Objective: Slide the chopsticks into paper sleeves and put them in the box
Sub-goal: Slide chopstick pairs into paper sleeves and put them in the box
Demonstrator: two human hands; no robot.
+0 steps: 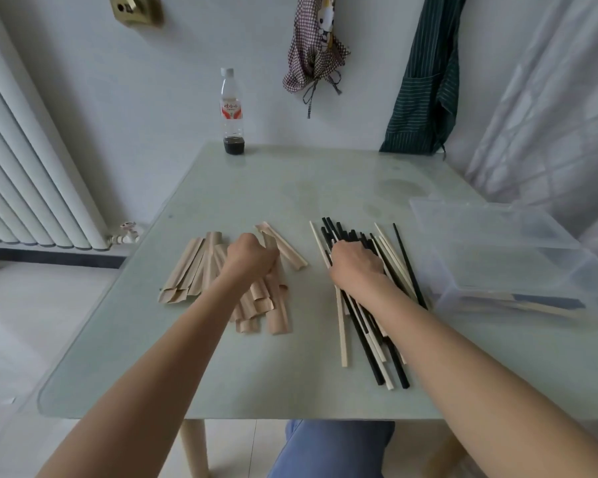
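Left hand (251, 258) curling its fingers onto the paper sleeves (201, 267) heap beneath it; right hand (354, 262) gripping into the chopsticks (366, 326) pile lying underneath. Clear box (518, 257) sitting just right of the chopsticks.

I see two bare forearms with no sleeves, watch or rings, ending in my left hand (250, 257) and right hand (354, 265). Below the tabletop's near edge shows a blue denim trouser leg (332, 450).
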